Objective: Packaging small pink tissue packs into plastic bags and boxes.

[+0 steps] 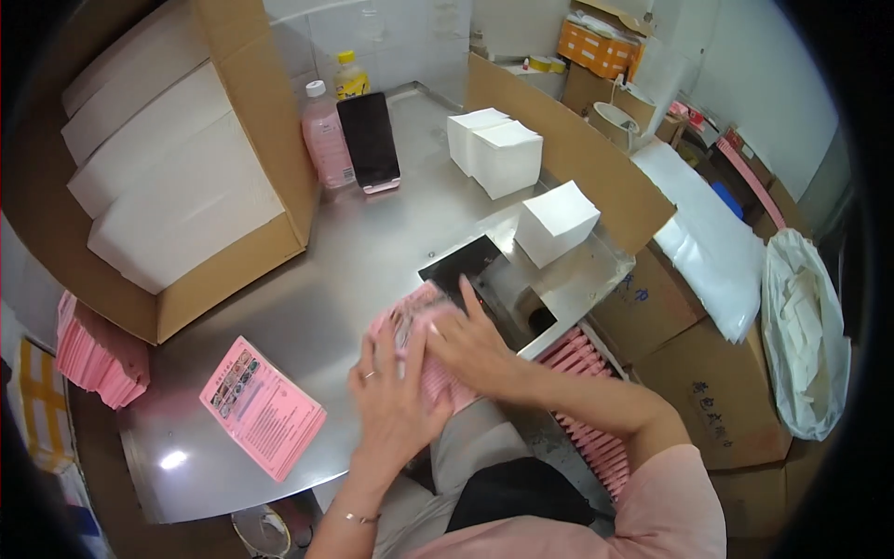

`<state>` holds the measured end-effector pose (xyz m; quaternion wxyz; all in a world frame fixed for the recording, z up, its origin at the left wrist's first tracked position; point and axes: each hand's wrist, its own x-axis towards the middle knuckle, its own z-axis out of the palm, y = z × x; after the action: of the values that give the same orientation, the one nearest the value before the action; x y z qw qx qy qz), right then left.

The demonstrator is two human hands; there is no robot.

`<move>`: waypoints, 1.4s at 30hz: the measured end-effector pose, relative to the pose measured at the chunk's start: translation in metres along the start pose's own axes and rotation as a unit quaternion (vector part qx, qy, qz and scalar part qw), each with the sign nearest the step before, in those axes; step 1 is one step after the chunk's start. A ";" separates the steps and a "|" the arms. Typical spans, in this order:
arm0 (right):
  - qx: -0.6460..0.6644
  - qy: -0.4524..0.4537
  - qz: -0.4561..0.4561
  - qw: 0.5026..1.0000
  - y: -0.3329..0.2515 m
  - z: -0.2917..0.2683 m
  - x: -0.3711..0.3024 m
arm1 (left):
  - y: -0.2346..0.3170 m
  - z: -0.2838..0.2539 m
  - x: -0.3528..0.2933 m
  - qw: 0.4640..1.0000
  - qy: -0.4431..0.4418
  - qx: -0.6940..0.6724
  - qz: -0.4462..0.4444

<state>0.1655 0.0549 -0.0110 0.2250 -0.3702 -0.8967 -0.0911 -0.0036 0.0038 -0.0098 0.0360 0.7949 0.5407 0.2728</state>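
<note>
In front of me both hands are on a pink printed paper packet (449,384) with a dark picture area, blurred by motion at its far end. My left hand (396,402), with a ring and a bracelet, presses its fingers along the packet's near left side. From the right, my right hand (477,352) grips it with the thumb side, its index finger pointing away. Left of my hands lies a neat stack of pink printed packets (263,410). Just beyond the right hand is a rectangular opening (512,293) in the steel table.
A carton (233,121) of white paper stacks stands at left, beside pink bundles (98,354). A phone (371,144) leans near a pink bottle (326,135) on the steel table (372,247). White paper blocks (557,224) sit behind the opening. Pink packets (596,410) fill a box at right.
</note>
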 end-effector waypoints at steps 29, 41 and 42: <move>0.041 0.176 0.003 0.984 0.028 -0.029 -0.026 | -0.012 -0.008 -0.007 0.996 -0.032 -0.069 0.039; 0.027 -0.072 0.061 0.995 0.044 0.021 -0.002 | -0.005 -0.060 -0.009 0.993 -0.059 -0.088 -0.060; 0.059 -0.062 0.171 0.982 0.060 0.024 -0.013 | -0.008 -0.067 -0.018 0.997 -0.061 -0.044 -0.034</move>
<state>0.2078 0.0970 -0.0387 0.2030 -0.5087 -0.8363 0.0250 -0.0468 -0.0249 0.0371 0.1134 0.7887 0.5518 0.2463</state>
